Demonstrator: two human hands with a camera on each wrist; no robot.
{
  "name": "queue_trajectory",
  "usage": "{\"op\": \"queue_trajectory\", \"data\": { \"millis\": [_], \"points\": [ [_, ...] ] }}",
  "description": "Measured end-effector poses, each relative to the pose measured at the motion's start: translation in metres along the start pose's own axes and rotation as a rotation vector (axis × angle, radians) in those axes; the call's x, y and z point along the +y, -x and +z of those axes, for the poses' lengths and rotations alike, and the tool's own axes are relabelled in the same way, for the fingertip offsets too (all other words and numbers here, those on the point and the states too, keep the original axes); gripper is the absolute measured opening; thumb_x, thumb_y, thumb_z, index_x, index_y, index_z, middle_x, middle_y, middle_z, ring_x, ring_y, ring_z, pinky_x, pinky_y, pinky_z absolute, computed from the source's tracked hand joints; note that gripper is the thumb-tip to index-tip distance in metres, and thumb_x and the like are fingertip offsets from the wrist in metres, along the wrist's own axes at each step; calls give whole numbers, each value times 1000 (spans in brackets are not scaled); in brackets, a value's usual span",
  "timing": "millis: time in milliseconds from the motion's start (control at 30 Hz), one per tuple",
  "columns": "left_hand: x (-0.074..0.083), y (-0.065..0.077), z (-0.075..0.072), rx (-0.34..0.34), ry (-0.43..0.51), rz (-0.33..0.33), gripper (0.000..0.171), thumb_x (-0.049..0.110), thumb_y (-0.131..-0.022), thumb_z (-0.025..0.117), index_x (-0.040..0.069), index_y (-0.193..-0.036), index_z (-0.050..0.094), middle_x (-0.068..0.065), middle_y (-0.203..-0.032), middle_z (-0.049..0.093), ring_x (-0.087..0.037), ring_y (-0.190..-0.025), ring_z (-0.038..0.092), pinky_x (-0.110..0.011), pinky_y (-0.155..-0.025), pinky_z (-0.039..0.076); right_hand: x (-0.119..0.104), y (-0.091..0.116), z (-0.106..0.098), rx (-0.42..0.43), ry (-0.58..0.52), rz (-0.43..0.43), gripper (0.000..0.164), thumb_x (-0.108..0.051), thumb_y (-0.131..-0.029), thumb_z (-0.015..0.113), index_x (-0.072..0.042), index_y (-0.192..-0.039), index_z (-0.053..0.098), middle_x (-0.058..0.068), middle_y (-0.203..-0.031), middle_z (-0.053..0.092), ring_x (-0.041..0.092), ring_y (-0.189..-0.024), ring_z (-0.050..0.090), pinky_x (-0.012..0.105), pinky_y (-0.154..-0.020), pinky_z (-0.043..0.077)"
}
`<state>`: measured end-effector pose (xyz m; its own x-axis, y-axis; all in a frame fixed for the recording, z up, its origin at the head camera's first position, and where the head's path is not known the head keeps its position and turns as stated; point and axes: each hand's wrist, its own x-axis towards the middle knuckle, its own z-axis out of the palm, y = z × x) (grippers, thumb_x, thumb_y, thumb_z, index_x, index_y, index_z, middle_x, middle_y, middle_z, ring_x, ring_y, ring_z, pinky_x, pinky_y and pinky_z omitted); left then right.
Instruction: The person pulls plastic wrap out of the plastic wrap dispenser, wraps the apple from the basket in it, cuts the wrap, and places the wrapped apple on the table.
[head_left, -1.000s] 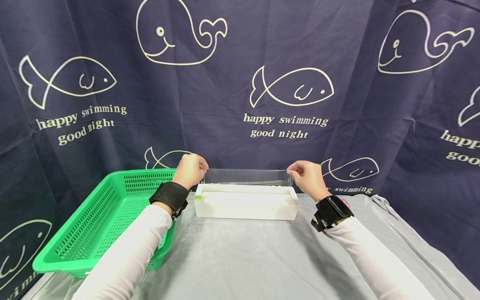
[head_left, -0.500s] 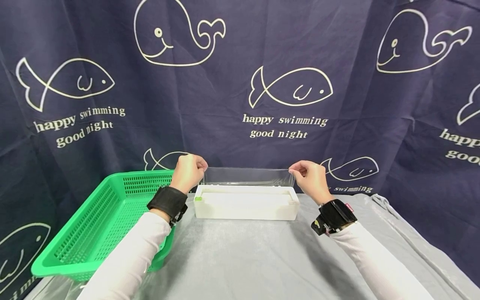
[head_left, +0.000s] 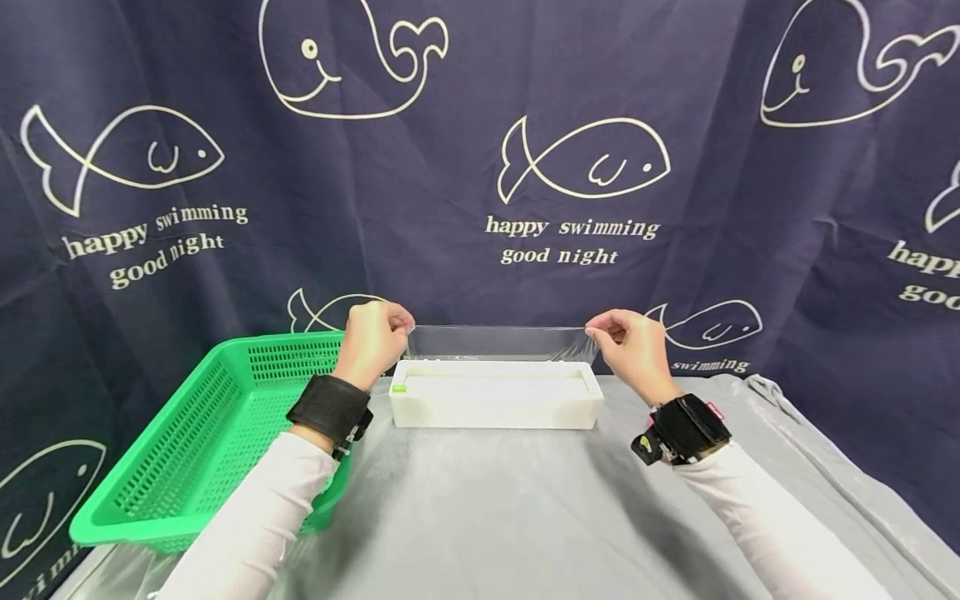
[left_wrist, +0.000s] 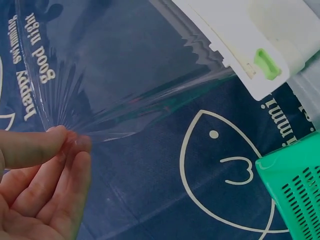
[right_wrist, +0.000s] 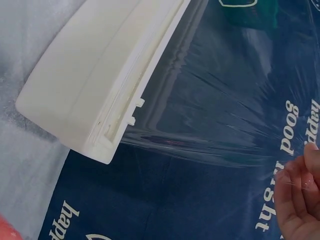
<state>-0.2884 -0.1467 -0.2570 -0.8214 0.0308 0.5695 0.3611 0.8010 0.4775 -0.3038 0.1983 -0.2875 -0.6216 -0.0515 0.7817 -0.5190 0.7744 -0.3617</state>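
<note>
A sheet of clear plastic wrap [head_left: 498, 342] stretches up from the far side of a long white wrap dispenser [head_left: 495, 411] on the table. My left hand [head_left: 374, 337] pinches the wrap's left corner between thumb and fingers; in the left wrist view creases fan out from the fingertips [left_wrist: 75, 142]. At the other corner, my right hand [head_left: 633, 343] pinches the film [right_wrist: 225, 115], which hangs taut back to the dispenser's edge. A small green slider [left_wrist: 267, 64] sits at the dispenser's left end.
A green perforated basket [head_left: 202, 433] stands on the left, partly behind my left forearm. Grey cloth [head_left: 480, 500] covers the table. A dark blue curtain [head_left: 450, 192] with whale and fish drawings hangs close behind the dispenser.
Both hands have risen slightly relative to the dispenser and spread a little apart, and more wrap shows above it. The head view has shifted slightly.
</note>
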Motion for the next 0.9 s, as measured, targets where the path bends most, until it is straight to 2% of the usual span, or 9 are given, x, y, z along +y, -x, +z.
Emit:
{"op": "queue_trajectory", "data": {
  "millis": [133,267,467,667,800,900],
  "points": [
    [0,2,-4,18,6,-10,13,4,-83,62,4,-86,74,-12,-82,74,-27,-77,69,-39,-70,55,-4,-2,-3,4,-8,-17,3,-9,-81,72,-6,-79,74,7,-73,72,12,-64,62,21,-59,51],
    [1,4,-6,29,15,-11,13,6,-84,62,5,-87,74,-12,-82,74,-26,-76,68,-38,-67,53,-6,-2,-6,11,-5,-16,5,-10,-81,72,-5,-80,74,6,-74,73,12,-65,63,15,-61,50],
    [5,10,-9,39,40,-24,15,5,-83,61,7,-86,75,-11,-81,75,-24,-73,67,-31,-61,49,-9,0,-10,17,-3,-18,6,-11,-82,72,-5,-82,74,7,-77,73,19,-67,67,5,-64,45],
    [9,15,-14,61,56,-15,17,3,-83,59,7,-85,75,-10,-82,76,-23,-74,69,-30,-62,49,-14,2,-17,41,-13,-22,8,-13,-83,72,-5,-82,74,7,-76,73,21,-67,67,5,-65,43],
    [12,19,-17,96,71,-4,19,2,-82,58,8,-84,75,-8,-81,76,-21,-75,71,-32,-64,52,-18,4,-20,68,-17,-29,9,-13,-82,72,-5,-82,74,7,-76,73,14,-65,65,2,-65,41],
    [15,24,-19,126,83,-5,18,2,-81,58,7,-84,76,-8,-81,76,-21,-73,70,-32,-63,51,-22,5,-22,94,-17,-35,6,-11,-81,73,-5,-81,74,7,-75,73,-2,-65,60,0,-65,40]
  ]
}}
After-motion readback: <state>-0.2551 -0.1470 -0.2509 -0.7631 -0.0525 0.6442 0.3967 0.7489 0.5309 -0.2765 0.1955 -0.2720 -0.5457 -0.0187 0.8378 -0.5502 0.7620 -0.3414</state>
